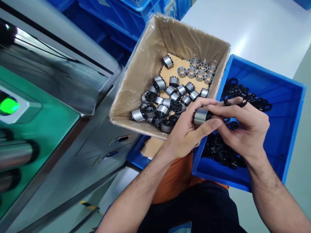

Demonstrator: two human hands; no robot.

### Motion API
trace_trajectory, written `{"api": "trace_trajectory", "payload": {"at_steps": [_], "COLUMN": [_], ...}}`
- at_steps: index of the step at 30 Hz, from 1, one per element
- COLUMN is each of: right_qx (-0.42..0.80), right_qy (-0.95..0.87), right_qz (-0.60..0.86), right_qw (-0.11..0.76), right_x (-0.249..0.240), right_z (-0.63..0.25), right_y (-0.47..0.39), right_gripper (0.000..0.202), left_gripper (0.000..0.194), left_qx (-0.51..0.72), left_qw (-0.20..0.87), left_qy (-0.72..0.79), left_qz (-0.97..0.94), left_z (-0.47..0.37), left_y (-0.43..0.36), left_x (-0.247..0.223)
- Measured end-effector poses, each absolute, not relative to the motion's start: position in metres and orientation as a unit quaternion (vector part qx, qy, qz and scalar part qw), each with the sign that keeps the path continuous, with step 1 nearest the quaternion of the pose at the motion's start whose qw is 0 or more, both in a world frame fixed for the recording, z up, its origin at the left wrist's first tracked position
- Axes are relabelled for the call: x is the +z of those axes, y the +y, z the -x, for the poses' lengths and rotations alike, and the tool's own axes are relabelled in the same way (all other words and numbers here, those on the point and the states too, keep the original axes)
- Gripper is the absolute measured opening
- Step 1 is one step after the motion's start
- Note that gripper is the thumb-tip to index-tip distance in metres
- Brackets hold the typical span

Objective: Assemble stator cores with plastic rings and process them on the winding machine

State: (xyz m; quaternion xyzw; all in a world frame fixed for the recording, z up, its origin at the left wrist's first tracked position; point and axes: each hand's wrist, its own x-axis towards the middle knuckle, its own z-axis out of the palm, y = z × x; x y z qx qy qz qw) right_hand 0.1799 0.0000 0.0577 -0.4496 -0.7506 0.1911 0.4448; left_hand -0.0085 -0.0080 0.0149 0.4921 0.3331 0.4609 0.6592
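Observation:
My left hand (189, 129) is closed around a metal cylinder (201, 116) with black edges, above the right rim of a cardboard box (136, 71). Pressed against the cylinder's right end are the fingers of my right hand (243, 126), which also holds a black ring (235, 103). Inside the plastic-lined box, several similar cylinders (161, 110) lie loose, while bare metal rings (191, 72) stand in rows on a cardboard sheet. Under my right hand, a blue bin (279, 142) holds many loose black rings (218, 150).
On the left is a green machine surface (48, 129) with a lit green button (9, 105) and metal rollers (16, 155). Blue crates (116, 19) stand behind the box. A white table (257, 26) extends at the back right. A metal rail (73, 202) runs along the lower left.

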Motion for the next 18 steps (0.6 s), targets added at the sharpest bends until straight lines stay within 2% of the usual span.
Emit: {"api": "trace_trajectory", "payload": {"at_steps": [4,6,8,10,13,15,17,18], "right_qx": [0.215,0.212,0.219,0.271,0.373,0.386,0.351,0.321], "right_qy": [-0.763,-0.753,-0.745,-0.753,-0.747,-0.732,-0.733,-0.737], "right_qz": [0.442,0.468,0.513,0.55,0.549,0.541,0.557,0.57], "right_qw": [0.42,0.411,0.366,0.238,-0.044,-0.15,-0.169,-0.17], "right_x": [0.061,0.062,0.062,0.056,0.037,0.023,0.012,0.008], "right_z": [-0.192,-0.205,-0.222,-0.239,-0.252,-0.251,-0.247,-0.245], "right_y": [0.006,0.009,0.008,0.004,-0.004,-0.008,-0.008,-0.006], "right_gripper": [0.03,0.029,0.029,0.032,0.043,0.049,0.054,0.056], "left_gripper": [0.045,0.034,0.025,0.038,0.071,0.064,0.048,0.047], "left_qx": [0.472,0.447,0.349,0.229,0.168,0.174,0.151,0.122], "left_qw": [0.611,0.514,0.374,0.249,0.145,0.131,0.146,0.155], "left_qy": [0.355,0.419,0.503,0.563,0.604,0.609,0.612,0.616], "left_qz": [-0.527,-0.601,-0.697,-0.754,-0.765,-0.762,-0.763,-0.763], "left_z": [0.014,0.027,0.047,0.068,0.087,0.085,0.074,0.066], "left_y": [-0.003,0.0,0.002,0.007,0.028,0.055,0.09,0.109], "left_x": [0.019,0.025,0.031,0.038,0.045,0.049,0.051,0.05]}}
